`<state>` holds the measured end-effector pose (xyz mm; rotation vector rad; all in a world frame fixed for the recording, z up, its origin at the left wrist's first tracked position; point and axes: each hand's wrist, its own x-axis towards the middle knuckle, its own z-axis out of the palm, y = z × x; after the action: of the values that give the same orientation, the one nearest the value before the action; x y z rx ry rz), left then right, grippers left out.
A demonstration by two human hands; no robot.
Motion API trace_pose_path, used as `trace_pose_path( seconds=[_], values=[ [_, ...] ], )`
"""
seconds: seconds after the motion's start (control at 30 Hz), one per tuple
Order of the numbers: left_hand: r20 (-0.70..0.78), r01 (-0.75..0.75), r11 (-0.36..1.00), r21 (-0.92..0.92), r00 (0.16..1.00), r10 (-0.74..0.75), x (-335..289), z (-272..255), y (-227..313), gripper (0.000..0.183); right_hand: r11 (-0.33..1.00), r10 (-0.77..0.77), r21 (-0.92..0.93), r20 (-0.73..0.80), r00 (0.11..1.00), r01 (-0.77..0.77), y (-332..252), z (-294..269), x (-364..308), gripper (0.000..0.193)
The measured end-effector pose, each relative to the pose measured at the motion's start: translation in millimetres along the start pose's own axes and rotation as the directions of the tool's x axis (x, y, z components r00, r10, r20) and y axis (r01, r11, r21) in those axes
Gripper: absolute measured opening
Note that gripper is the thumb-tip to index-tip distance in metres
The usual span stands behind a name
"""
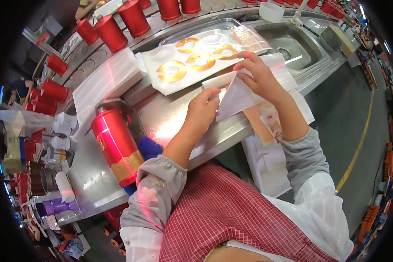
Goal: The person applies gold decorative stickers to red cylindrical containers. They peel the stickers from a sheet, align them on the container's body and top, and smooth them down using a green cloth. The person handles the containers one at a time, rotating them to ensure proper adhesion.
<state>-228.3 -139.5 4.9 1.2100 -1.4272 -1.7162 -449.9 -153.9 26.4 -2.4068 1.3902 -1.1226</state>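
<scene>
Red tubes: a row of red tubes (111,32) ran along the conveyor at the far left and top, all upright and well apart from the hands.
Red canister: a red canister (116,146) with a gold band near its base lay tilted on the steel bench (170,115), left of the left forearm, with a blue cloth (149,147) just beside it.
White stack: a stack of white sheets (107,81) rested on the bench between the tubes and the label sheet.
Label sheet: a white backing sheet (161,65) carried gold ring labels (172,70) in a cluster, and lay just beyond both hands.
Left hand: the left hand (204,107) was closed in a pinch on the lower left edge of the white film (238,94).
White film: the film lay folded at the bench edge, between the two hands and touching both.
Right hand: the right hand (257,74) pinched the film's upper edge with bent fingers.
Doing it well: the film likely needed even tension from both pinches, pulled slowly, so it did not crease or tear.
Sink: a steel sink (292,43) sat right of the label sheet.
Lower papers: white papers (266,163) lay below the bench edge under the right forearm.
</scene>
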Motion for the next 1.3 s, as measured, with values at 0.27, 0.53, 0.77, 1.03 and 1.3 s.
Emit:
trace_pose_path(
  seconds=[0.27,0.53,0.77,1.03,1.3],
  values=[
    [0.045,-0.074,0.994,0.085,0.996,0.071,5.5,11.3,-1.5,0.033,0.965,0.186,0.184,0.037,0.982,-0.189,-39.2,9.1,-26.3,0.019],
    [0.046,-0.164,0.986,-0.019,0.985,0.165,7.8,12.9,-9.7,0.031,0.829,0.336,0.409,0.182,0.924,-0.382,-26.2,14.2,-29.1,0.015],
    [-0.13,-0.209,0.953,0.218,0.962,0.24,13.7,17.0,-11.0,0.024,0.834,0.37,0.399,0.108,0.923,-0.381,-16.5,9.1,-36.8,0.016],
    [-0.26,-0.093,0.948,0.305,0.949,0.177,21.8,2.3,-24.4,0.022,0.368,0.798,0.926,-0.362,0.482,0.087,16.2,-131.5,-113.8,0.03],
    [-0.205,-0.142,0.963,0.228,0.96,0.19,21.4,5.1,-19.2,0.03,0.666,0.617,0.673,-0.74,0.269,0.322,-26.9,-305.2,-245.1,0.044]
  ],
)
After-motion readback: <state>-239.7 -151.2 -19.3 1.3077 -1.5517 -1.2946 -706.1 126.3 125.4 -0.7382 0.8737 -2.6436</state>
